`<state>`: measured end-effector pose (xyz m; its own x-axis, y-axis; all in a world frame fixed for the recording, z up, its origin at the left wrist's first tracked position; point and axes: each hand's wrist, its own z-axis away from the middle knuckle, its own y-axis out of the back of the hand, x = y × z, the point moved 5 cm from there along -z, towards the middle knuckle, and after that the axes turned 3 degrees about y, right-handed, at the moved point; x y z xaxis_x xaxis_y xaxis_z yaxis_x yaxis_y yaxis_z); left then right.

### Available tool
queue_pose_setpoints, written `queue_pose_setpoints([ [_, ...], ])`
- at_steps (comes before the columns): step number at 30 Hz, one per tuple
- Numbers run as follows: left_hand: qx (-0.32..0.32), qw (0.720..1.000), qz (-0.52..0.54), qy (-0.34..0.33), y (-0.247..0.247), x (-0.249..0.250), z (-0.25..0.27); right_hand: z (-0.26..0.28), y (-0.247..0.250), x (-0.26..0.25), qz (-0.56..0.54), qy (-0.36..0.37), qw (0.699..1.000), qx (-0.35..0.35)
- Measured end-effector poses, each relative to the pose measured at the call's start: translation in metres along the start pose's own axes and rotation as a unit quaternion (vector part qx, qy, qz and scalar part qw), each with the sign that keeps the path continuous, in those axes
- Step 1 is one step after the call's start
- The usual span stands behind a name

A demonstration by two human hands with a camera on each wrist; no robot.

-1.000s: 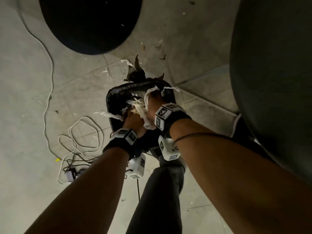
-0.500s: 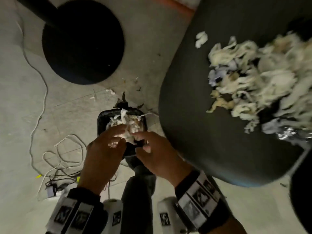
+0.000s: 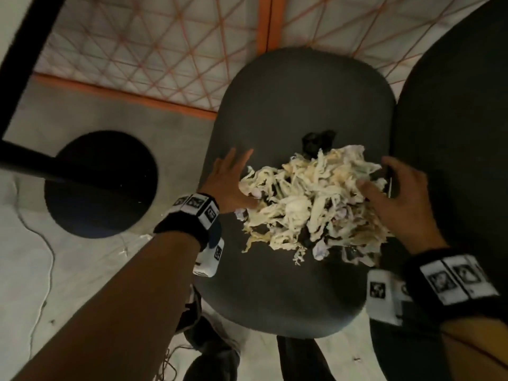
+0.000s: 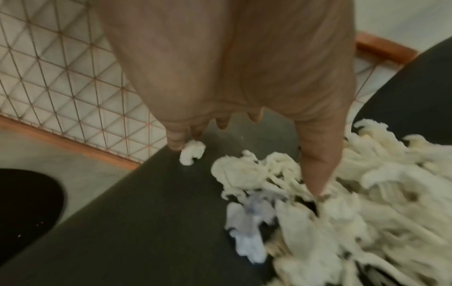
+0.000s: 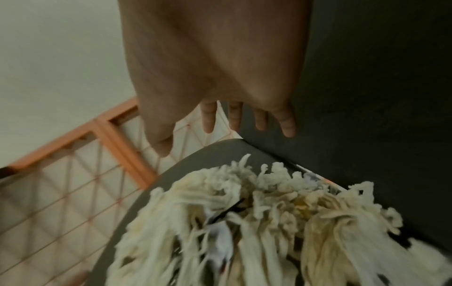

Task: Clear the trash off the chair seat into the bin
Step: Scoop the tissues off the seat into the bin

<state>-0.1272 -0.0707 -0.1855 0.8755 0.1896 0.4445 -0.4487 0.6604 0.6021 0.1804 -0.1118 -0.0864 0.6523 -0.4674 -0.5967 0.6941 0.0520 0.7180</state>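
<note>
Chair seat [image 3: 275,111]: beneath trash pile [image 3: 313,204].
Left hand [image 3: 231,182]: at pile's left edge.
Right hand [image 3: 395,196]: at pile's right.
Round base [image 3: 101,185]: floor, left of seat.

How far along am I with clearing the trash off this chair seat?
Done: cannot be judged; the bin is out of view. In hand: nothing yet. Your left hand and right hand are open on either side of the trash pile, the left thumb touching its edge. Left: a big heap of pale shreds, plus a dark scrap behind it, on the chair seat.
</note>
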Motion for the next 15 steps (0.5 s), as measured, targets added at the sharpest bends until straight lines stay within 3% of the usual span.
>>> queue_pose_setpoints([
  [3, -0.059, 0.997, -0.057, 0.004, -0.032, 0.03, 0.005, -0.024, -0.007, 0.016, -0.048, -0.083, 0.989, -0.116],
  [7, -0.046, 0.997, -0.068, 0.012, -0.071, 0.053, 0.029, -0.014, -0.043, 0.027, -0.036, -0.066, 0.965, -0.25],
  [9, -0.015, 0.995, -0.096, 0.021, -0.088, 0.063, 0.038, -0.007, -0.062, 0.037, 0.02, -0.054, 0.968, -0.243],
  [12, 0.062, 0.991, -0.117, 0.009, -0.105, 0.078, 0.047, 0.001, -0.085, 0.049, 0.078, -0.03, 0.981, -0.174],
  [15, 0.07, 0.997, -0.037, 0.016, -0.109, 0.084, 0.05, 0.009, -0.094, 0.056, 0.016, -0.021, 0.995, -0.1],
])
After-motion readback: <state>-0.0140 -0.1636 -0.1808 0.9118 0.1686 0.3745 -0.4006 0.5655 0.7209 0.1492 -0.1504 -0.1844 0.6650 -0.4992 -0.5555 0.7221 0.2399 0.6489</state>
